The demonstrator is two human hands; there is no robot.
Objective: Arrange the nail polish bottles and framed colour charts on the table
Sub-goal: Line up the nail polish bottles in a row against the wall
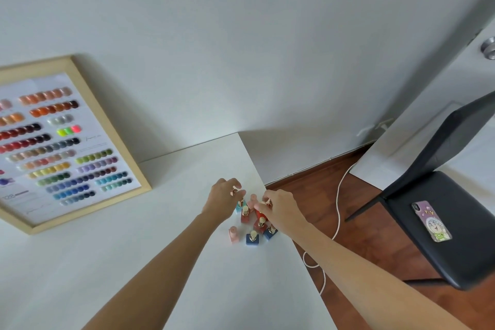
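Observation:
Several small nail polish bottles stand clustered near the right edge of the white table (187, 262): a pink one (233, 234), a blue one (252, 239), another blue one (270, 232) and red ones (245, 215). My left hand (223, 199) hovers over the cluster's far left, its fingertips pinched on a gold-capped bottle partly hidden beneath it. My right hand (280, 210) reaches in from the right, fingers closed on the cap of a red bottle. A wood-framed colour chart (56, 142) leans against the wall at the left.
The table's right edge runs close beside the bottles, with wooden floor (348, 222) below. A white cable (338, 195) trails on the floor. A black chair (442, 222) with a phone (431, 221) on its seat stands to the right.

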